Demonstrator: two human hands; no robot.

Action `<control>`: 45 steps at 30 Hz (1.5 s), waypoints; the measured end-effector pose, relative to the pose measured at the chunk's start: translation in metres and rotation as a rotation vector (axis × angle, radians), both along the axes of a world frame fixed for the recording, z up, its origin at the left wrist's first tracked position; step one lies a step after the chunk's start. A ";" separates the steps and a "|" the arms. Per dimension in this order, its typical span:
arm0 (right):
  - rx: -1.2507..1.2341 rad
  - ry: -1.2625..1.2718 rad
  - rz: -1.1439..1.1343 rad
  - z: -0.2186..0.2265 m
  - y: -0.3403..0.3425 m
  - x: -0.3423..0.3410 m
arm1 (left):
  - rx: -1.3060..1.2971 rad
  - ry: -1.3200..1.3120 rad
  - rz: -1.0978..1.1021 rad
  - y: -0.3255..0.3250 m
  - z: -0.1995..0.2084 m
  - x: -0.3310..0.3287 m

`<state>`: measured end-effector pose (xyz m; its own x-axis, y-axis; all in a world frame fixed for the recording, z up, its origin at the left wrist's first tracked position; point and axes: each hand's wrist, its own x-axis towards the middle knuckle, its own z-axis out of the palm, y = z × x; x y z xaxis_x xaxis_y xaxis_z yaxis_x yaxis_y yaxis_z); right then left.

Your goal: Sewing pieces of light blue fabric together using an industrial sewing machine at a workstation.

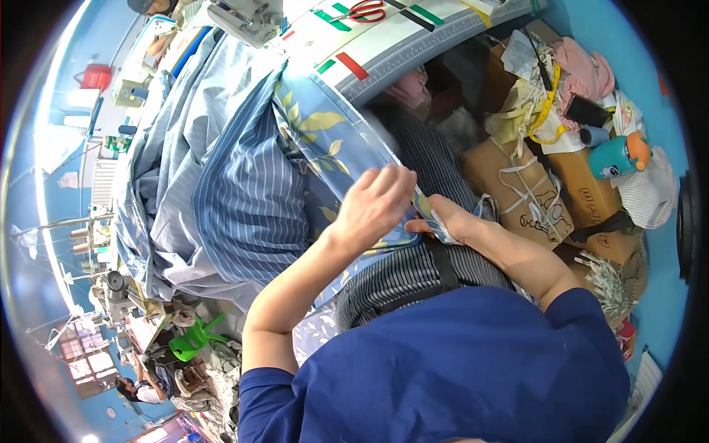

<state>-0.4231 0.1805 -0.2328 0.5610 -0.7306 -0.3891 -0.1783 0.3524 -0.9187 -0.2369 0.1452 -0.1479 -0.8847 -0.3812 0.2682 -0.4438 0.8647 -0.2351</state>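
Observation:
A large blue cloth (314,136), printed with yellow-green leaves on one part and white pinstripes on another, spreads from the sewing table across my lap. My left hand (377,199) is closed, its curled fingers pinching the cloth's edge above my lap. Close beside it on the right, my right hand (447,220) grips the same edge between thumb and fingers, with a bit of the cloth showing there. What lies beneath my left fingertips is hidden.
A sewing machine head (247,18) stands at the top, by red-handled scissors (365,10) on the white tabletop (310,37). On the right, cardboard boxes (591,196) hold scraps, a yellow tape measure (548,122), a phone (587,111) and a teal bottle (617,156). People work at left.

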 end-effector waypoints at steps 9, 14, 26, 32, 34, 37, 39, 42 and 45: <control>-0.025 -0.265 0.069 0.021 0.008 0.001 | -0.211 0.288 0.040 0.008 0.059 0.023; -0.005 -0.349 0.089 0.036 0.011 -0.004 | -0.085 0.201 -0.042 0.020 0.063 0.010; -0.055 -0.349 0.129 0.048 0.012 -0.009 | 0.185 0.037 -0.194 0.017 0.046 0.003; -0.185 -0.238 0.148 0.046 0.015 -0.012 | 0.335 -0.002 -0.224 0.005 0.050 -0.002; -0.229 -0.193 0.167 0.046 0.019 -0.014 | 0.462 -0.061 -0.226 0.002 0.051 -0.003; -0.221 -0.325 0.219 0.050 0.025 -0.021 | 0.551 -0.094 -0.243 -0.003 0.051 -0.004; -0.393 -0.296 0.277 0.050 0.015 -0.030 | 0.597 -0.124 -0.280 -0.005 0.048 -0.004; -0.719 -0.208 0.432 0.048 -0.017 -0.034 | 0.556 -0.061 -0.313 -0.008 0.043 -0.004; -1.218 -0.040 -0.120 0.044 -0.051 -0.013 | 0.499 0.001 -0.329 -0.008 0.037 -0.004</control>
<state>-0.4360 0.1294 -0.1890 0.4606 -0.6534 0.6008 -0.1680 -0.7288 -0.6638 -0.2411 0.1370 -0.1107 -0.9775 -0.1675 0.1281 -0.1342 0.9627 0.2348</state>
